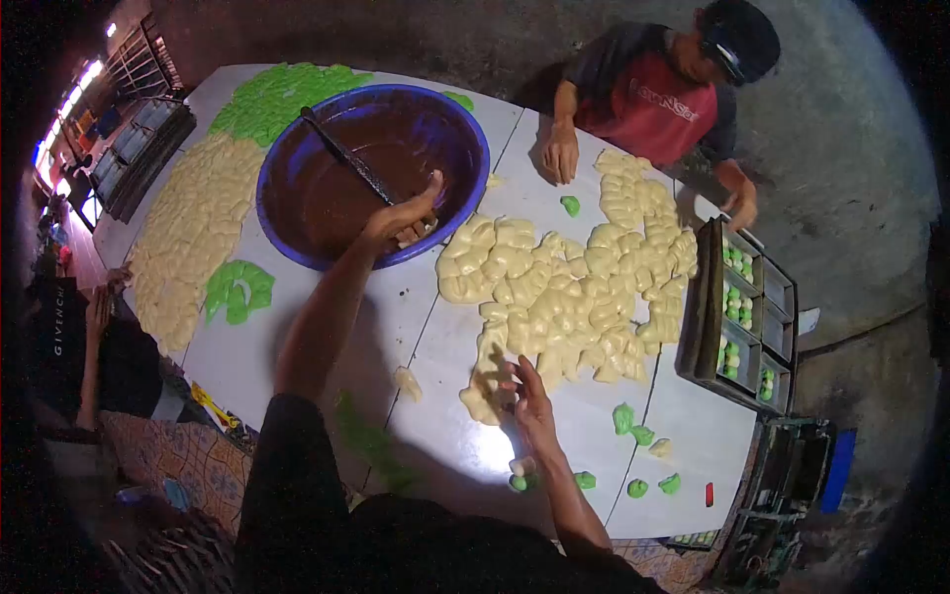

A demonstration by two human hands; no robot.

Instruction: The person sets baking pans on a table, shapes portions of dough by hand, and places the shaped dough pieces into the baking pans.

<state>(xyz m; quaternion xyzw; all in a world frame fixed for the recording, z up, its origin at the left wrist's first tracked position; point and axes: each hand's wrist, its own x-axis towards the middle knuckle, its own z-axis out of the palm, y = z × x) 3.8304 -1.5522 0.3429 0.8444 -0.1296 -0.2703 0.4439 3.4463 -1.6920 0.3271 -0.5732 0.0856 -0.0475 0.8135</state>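
Left hand (401,213): fingers closed on a dough bit at the purple bowl (287,148); dip gently.
Right hand (529,391): fingers spread loose, touching the near yellow dough pile (564,287).

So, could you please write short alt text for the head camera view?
A person's left hand reaches into a blue bowl of brown filling while the right hand touches a heap of pale dough pieces on a white table. Another person works opposite, beside trays.
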